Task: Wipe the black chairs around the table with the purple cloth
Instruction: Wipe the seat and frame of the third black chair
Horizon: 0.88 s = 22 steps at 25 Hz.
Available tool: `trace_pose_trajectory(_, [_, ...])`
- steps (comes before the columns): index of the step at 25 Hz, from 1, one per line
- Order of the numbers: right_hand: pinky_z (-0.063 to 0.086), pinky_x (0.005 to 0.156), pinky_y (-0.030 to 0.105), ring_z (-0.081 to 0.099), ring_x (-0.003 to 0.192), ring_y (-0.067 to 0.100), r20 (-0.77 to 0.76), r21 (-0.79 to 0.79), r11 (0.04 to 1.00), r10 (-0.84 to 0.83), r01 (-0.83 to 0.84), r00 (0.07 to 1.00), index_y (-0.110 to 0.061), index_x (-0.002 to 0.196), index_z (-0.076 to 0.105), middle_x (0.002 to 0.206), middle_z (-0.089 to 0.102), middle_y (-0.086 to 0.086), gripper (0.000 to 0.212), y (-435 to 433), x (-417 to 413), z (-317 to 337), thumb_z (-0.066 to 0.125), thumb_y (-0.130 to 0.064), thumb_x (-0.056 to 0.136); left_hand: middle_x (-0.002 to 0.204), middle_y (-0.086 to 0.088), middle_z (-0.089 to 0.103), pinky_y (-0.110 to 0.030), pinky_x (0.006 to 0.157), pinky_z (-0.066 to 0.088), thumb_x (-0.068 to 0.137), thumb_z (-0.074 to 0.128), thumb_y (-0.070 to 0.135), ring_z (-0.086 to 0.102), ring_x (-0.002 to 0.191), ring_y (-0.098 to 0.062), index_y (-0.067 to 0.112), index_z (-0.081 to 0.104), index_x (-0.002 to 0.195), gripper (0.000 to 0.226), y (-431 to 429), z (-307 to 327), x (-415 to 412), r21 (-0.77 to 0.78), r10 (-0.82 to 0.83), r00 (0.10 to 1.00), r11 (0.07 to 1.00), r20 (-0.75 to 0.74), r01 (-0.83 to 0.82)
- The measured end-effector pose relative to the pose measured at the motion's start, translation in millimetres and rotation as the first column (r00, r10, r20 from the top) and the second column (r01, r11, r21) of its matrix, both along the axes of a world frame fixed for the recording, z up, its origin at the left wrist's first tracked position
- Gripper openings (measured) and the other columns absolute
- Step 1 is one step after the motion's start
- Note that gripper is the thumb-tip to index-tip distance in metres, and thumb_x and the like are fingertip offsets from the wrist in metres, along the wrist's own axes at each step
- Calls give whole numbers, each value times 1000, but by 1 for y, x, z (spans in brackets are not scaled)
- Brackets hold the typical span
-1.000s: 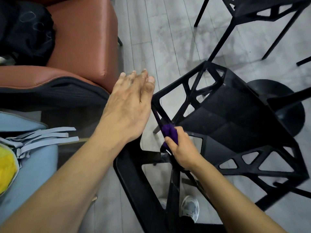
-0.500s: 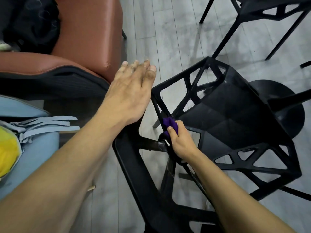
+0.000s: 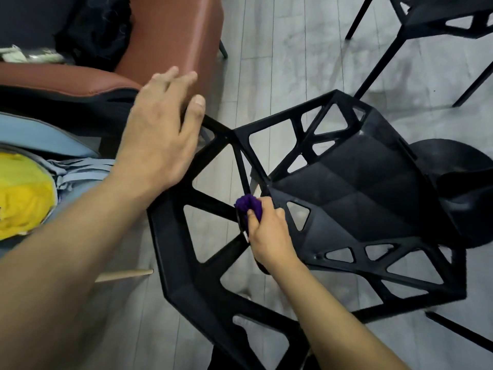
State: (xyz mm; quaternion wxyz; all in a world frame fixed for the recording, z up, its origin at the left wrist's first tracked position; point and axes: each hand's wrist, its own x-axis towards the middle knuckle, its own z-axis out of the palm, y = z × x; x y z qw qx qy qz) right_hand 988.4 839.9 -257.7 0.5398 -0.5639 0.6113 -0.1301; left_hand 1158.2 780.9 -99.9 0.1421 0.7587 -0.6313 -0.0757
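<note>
Grey plank floor is filling the view, and over it the big black chair is standing with its open-web back toward the camera and its seat running off to the right. A brown leather armchair is crowding in at the upper left, just beside the chair's back corner. A blue cushion is sitting below it with something yellow lying on top. A round black base is tucking in behind the seat on the right. A second black chair is standing well apart at the top right. A pale wooden leg is poking out low on the left.

Now the hands. The left hand is reaching palm down over the top corner of the chair back, fingers straight and slightly spread, gripping nothing; whether it is touching the frame, I cannot tell. The right hand is reaching through the back's webbing, thumb and fingers pinching the bunched purple cloth and pressing it on a strut where the back meets the seat.

The count: two black chairs, one armchair, one cloth, two hands.
</note>
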Motion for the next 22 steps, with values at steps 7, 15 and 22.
trace_pose_trajectory(7, [46,89,36,54,109,27,77,138,987,-90,79,993,-30,130,48,117,49,6,28,-1,-14,-6,48,-34,102,170,16,6,-12,120,-5,99,27,57,-6,154,1,39,26,159,63,127,-1,-61,36,186,978,982,-94,-183])
trace_pose_trajectory(15, [48,79,27,54,99,14,165,-51,998,35,-27,986,-49,118,43,104,42,-10,15,13,-6,13,43,-44,104,171,8,4,-18,122,-6,105,15,60,-9,156,-6,33,20,161,63,124,-6,-63,-1,155,984,988,-91,-156])
trace_pose_trajectory(22, [50,83,44,56,94,29,-3,-13,981,-192,192,981,-34,115,46,103,49,2,14,-12,6,-54,43,-38,103,169,10,14,-35,128,3,103,26,51,5,157,-20,39,27,158,57,120,-23,-51,-62,153,986,986,-69,-158])
